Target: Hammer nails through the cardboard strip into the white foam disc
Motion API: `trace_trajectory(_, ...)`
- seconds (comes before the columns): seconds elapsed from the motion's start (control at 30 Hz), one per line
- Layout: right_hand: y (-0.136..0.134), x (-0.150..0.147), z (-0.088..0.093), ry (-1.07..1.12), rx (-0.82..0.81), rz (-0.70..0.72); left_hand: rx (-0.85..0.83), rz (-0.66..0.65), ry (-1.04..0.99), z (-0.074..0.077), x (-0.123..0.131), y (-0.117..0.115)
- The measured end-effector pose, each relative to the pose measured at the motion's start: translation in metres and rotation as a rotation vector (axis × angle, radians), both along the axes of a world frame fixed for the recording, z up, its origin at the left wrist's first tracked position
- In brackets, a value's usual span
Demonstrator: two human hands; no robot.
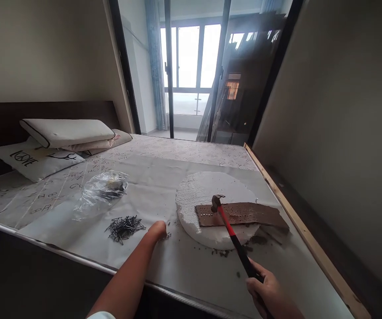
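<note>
Currently the right hand grips the hammer low on its handle for reach, head resting on the brown strip atop the foam disc, while left of the disc the left hand pinches at loose nails, grip unclear.

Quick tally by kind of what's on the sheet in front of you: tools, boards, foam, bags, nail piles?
Hammer, held in the right hand: 1
Brown board: 1
White foam disc: 1
Clear plastic bag: 1
Loose nail pile, beside the left hand: 1
Total: 5
</note>
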State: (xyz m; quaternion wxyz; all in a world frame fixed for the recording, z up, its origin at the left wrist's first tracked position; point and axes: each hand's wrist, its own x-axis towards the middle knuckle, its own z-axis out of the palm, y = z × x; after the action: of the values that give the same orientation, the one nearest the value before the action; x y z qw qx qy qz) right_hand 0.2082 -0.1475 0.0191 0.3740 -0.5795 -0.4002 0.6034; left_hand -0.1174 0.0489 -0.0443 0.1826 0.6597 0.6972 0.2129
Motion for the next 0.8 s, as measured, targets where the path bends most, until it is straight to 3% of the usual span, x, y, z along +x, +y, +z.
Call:
trace_trajectory(0.1,0.0,0.001,0.004,-0.013,0.0,-0.004,-0.077,0.011,0.062,0.015,0.005,0.003)
trace_trajectory(0.17,0.001,0.002,0.01,-0.011,0.007,-0.004,0.015,0.004,0.043,0.028,0.017,0.004)
trace_trajectory(0.27,0.002,0.003,0.019,-0.004,0.027,0.003,0.273,-0.074,-0.23,0.044,0.05,0.005)
trace_trajectory(0.33,0.002,0.004,0.025,-0.006,0.039,0.007,0.299,-0.138,-0.465,0.048,0.078,0.006)
trace_trajectory(0.43,0.003,0.004,0.03,-0.001,0.041,-0.001,0.234,-0.204,-0.651,0.045,0.119,0.009)
trace_trajectory(0.53,0.003,0.006,0.032,0.022,0.042,-0.017,0.232,-0.227,-0.62,0.038,0.148,0.013)
trace_trajectory(0.8,0.002,0.012,0.034,-0.011,0.038,0.004,0.275,-0.262,-0.396,0.023,0.177,0.021)
